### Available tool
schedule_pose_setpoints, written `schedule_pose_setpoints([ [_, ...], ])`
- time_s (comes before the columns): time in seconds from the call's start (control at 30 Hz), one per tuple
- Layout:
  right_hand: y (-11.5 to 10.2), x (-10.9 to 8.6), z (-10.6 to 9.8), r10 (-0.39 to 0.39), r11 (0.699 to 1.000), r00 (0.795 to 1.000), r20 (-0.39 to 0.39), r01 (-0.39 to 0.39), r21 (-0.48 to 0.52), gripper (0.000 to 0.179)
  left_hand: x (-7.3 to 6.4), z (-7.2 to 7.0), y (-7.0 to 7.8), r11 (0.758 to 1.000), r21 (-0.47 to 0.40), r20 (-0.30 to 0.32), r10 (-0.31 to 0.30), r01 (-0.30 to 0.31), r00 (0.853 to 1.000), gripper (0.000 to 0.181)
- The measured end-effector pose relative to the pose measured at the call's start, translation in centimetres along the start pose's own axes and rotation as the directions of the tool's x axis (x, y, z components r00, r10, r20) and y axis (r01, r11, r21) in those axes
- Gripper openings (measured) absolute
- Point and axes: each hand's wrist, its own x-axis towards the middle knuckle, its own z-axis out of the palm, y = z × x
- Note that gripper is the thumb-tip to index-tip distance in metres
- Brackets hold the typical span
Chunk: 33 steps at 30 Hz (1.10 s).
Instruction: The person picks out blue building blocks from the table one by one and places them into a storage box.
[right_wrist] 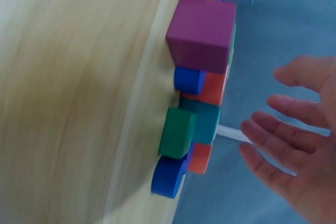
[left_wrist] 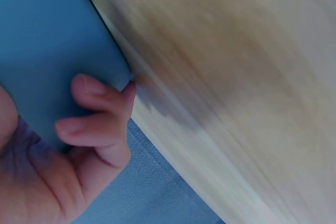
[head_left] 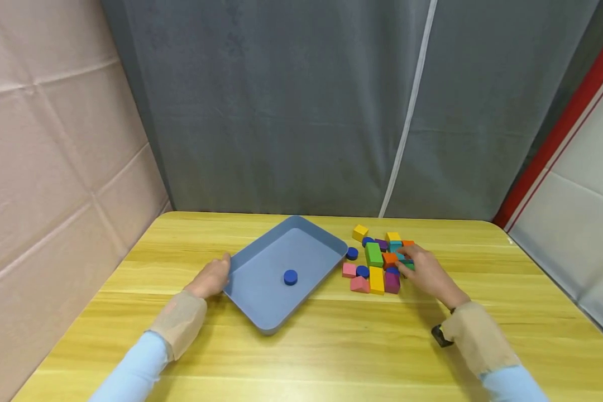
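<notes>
A blue-grey tray (head_left: 268,304) sits at an angle on the table, with a blue disc (head_left: 290,277) inside it. At its left corner my left hand (head_left: 212,278) grips the wall; the left wrist view shows bent fingers (left_wrist: 100,114) against the tray's side (left_wrist: 42,30). Over the right side of a block pile is my right hand (head_left: 429,271), fingers spread and loosely bent. Seen from the right wrist, the fingertips stand apart from the purple block (right_wrist: 202,32), teal block (right_wrist: 205,116) and green block (right_wrist: 177,132), with nothing held.
The pile also has a light green block (head_left: 374,254), a long yellow block (head_left: 376,280), pink blocks (head_left: 359,285), orange pieces and several blue discs (head_left: 352,253). It lies just right of the tray. A grey curtain (head_left: 281,111) hangs behind the wooden table (head_left: 301,363).
</notes>
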Motion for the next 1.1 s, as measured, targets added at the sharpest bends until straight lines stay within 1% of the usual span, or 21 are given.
schedule_pose_setpoints([
  [0.1, 0.4, -0.1, 0.0, -0.009, 1.0, 1.0, -0.019, 0.009, -0.019, 0.03, -0.1, 0.1, 0.0, 1.0, 0.005, -0.006, 0.005, -0.005, 1.0, 0.049],
  [0.2, 1.0, -0.2, 0.1, -0.01, 1.0, 0.999, -0.038, 0.009, -0.018, 0.027, -0.2, 0.0, 0.0, 1.0, 0.01, -0.008, 0.011, -0.011, 1.0, 0.049],
  [0.37, 1.8, -0.2, 0.4, -0.002, 1.0, 1.0, -0.029, 0.001, -0.025, 0.026, -0.2, -0.1, 0.1, 1.0, 0.015, -0.003, 0.004, -0.004, 1.0, 0.05],
  [0.47, 2.1, -0.3, 0.6, 0.013, 0.999, 1.0, -0.008, -0.013, -0.052, 0.029, -0.3, -0.1, 0.2, 1.0, 0.012, -0.006, 0.006, -0.006, 1.0, 0.05],
  [0.57, 2.4, -0.4, 0.8, 0.045, 0.996, 0.999, 0.02, -0.043, -0.072, 0.033, -0.4, -0.1, 0.2, 1.0, 0.006, -0.012, 0.008, -0.008, 1.0, 0.05],
  [0.67, 2.6, -0.4, 1.0, 0.081, 0.994, 0.995, 0.059, -0.076, -0.079, 0.037, -0.4, -0.1, 0.3, 1.0, 0.002, -0.013, 0.006, -0.006, 1.0, 0.05],
  [0.8, 2.8, -0.3, 1.2, 0.107, 0.992, 0.988, 0.107, -0.099, -0.082, 0.042, -0.4, -0.1, 0.2, 1.0, 0.007, -0.014, 0.01, -0.009, 1.0, 0.049],
  [1.0, 3.0, 0.1, 1.2, 0.104, 0.992, 0.986, 0.13, -0.095, -0.078, 0.046, -0.2, -0.1, 0.1, 1.0, 0.017, -0.01, 0.007, -0.007, 1.0, 0.049],
  [1.1, 3.0, 0.3, 1.2, 0.085, 0.994, 0.988, 0.131, -0.074, -0.085, 0.046, -0.2, -0.1, 0.1, 1.0, 0.021, -0.015, 0.006, -0.006, 1.0, 0.048],
])
